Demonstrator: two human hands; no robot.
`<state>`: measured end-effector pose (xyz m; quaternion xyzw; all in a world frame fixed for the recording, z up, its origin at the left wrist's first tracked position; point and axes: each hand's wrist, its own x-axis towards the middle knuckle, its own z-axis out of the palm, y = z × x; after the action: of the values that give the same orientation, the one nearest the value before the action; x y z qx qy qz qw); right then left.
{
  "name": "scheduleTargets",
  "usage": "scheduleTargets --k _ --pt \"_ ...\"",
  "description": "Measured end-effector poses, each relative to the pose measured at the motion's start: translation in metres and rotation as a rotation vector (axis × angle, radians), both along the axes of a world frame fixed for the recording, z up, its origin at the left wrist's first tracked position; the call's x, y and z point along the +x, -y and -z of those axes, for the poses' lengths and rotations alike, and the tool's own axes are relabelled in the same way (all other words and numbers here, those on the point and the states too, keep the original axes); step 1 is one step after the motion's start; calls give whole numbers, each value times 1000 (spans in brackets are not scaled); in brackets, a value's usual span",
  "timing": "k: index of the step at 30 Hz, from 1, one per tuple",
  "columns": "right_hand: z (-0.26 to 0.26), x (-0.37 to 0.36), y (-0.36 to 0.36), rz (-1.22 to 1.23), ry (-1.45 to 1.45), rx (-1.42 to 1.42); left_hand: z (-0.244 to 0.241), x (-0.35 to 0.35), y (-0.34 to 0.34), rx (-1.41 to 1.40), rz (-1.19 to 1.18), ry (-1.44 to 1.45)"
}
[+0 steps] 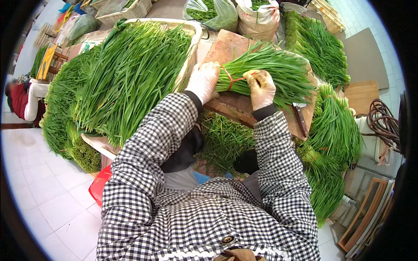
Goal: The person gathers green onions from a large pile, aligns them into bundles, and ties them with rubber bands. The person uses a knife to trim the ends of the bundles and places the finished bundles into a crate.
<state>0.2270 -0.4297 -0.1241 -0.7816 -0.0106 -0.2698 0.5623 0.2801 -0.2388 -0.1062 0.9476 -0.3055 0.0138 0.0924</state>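
A thick bunch of garlic chives (274,68) lies across a wooden board (228,47) in front of me. My left hand (204,80), in a thin pale glove, grips its cut-stem end. A red tie (231,79) circles the stems just beside that hand. With finger and thumb, my right hand (261,86), in a stained glove, pinches the end of the tie and holds it taut over the bunch. On the board's right part rests a knife (300,119) with a dark wooden handle.
Loose chives fill a pale plastic crate (196,42) at left. Bundles (333,127) are stacked at right, others (316,49) behind. Trimmings (225,140) lie below the board. A white sack (258,23) and a plastic bag (225,16) stand behind it. A person (26,98) sits far left.
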Motion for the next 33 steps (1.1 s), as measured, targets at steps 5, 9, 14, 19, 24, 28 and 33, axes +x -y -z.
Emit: scheduleTargets --k 5,9,14,19,24,28,33 --pt "-10 -22 1 -50 82 -251 4 45 -23 -598 250 -249" --pt "-5 -21 0 36 158 -442 -13 77 -10 -244 520 30" --pt "-4 -8 4 32 143 -408 -16 88 2 232 707 171" --pt "14 -7 10 40 73 -282 -19 96 14 303 837 183" --pt "10 -13 10 72 86 -417 -28 97 24 254 770 -37" --pt "9 -12 10 78 125 -452 -14 109 25 -121 577 -278" --pt "7 -16 13 24 86 -361 -19 99 20 -395 439 -422"
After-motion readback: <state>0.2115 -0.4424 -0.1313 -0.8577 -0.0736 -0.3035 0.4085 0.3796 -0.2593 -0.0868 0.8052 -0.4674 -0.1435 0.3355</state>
